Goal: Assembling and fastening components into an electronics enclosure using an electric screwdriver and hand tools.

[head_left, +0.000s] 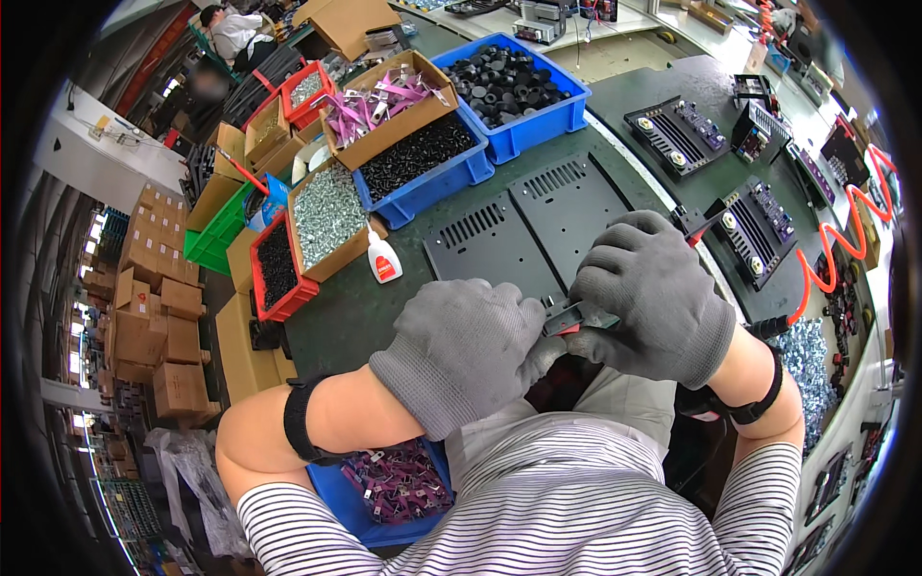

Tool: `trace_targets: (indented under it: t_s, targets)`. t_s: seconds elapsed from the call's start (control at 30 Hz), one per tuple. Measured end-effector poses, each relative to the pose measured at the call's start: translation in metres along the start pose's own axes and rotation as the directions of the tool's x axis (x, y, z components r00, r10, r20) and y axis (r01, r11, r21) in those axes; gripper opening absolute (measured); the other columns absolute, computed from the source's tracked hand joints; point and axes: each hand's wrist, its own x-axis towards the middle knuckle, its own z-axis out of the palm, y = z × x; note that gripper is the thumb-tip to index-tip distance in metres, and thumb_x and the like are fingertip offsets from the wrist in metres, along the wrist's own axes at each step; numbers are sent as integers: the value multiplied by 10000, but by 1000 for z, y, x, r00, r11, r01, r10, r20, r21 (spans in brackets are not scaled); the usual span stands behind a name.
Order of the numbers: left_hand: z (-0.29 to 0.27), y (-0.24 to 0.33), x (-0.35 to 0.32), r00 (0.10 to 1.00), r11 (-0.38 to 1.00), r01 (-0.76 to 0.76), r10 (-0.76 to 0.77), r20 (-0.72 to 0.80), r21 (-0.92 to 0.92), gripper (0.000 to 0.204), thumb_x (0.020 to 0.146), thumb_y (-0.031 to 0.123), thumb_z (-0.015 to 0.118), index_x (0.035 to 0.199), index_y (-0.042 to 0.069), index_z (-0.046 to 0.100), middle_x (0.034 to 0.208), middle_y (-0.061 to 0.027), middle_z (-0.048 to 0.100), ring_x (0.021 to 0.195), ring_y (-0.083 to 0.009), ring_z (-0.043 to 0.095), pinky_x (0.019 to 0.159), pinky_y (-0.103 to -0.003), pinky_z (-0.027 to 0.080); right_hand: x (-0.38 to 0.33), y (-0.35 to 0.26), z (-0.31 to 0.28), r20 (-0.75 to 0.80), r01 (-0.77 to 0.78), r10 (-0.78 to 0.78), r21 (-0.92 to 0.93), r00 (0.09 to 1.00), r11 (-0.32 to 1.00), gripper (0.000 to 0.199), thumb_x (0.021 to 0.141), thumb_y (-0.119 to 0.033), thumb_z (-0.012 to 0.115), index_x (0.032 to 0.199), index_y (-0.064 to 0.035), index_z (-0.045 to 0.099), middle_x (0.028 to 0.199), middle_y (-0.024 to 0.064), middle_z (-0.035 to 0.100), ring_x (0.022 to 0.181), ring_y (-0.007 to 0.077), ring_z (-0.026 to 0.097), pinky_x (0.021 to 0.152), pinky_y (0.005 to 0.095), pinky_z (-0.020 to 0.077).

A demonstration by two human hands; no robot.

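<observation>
My left hand (471,350), in a grey knitted glove, is closed with its fingertips pinching one end of a small dark grey bracket-like part (565,319). The other end is gripped by my right hand (653,302), gloved the same way. A bit of red shows under the part, and the fingers hide much of it. Both hands are above the near edge of two black slotted metal panels (523,226) lying side by side on the green bench. Just beyond my right hand is a black and red object (693,226) that I cannot make out.
A white glue bottle (384,257) stands left of the panels. Beyond are boxes of silver screws (328,213), black screws (423,158), purple-sleeved parts (384,101) and black caps (504,82). Black circuit-board assemblies (754,235) and an orange coiled hose (850,240) are on the right.
</observation>
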Motion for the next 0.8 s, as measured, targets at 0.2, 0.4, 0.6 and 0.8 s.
trace_targets:
  t_s: [0.2,0.4,0.6,0.8]
  targets:
    - [1,0,4,1000,999,30,-30,6,25,287,787,344,691,754,68,620,670,-81,579,613,-267,615,532,-399,474,-1,0,9,-56,-50,49,-21,997,999,245,711,-328,739,805,-128,634,772,20,625,823,255,615,840,428,433]
    - [1,1,5,997,999,-30,29,-72,-14,302,792,355,700,736,74,607,657,-72,567,596,-261,606,521,-398,464,-1,5,11,-101,44,-44,3,994,999,257,759,-346,721,857,-122,640,805,16,630,861,240,612,860,422,443]
    - [-15,-57,2,956,847,29,131,262,-531,396,919,453,601,981,70,682,895,-134,683,866,-326,673,770,-395,535,-6,15,16,-163,169,-165,14,973,985,239,758,-316,716,850,-116,622,854,27,637,892,245,614,881,419,459]
    - [-11,-217,14,766,766,611,-636,-96,-201,395,938,426,635,1132,86,688,1014,-119,725,958,-239,685,851,-348,514,-13,14,40,-430,187,-237,-155,871,970,441,790,-607,643,781,-171,576,815,-10,637,812,213,610,851,433,441]
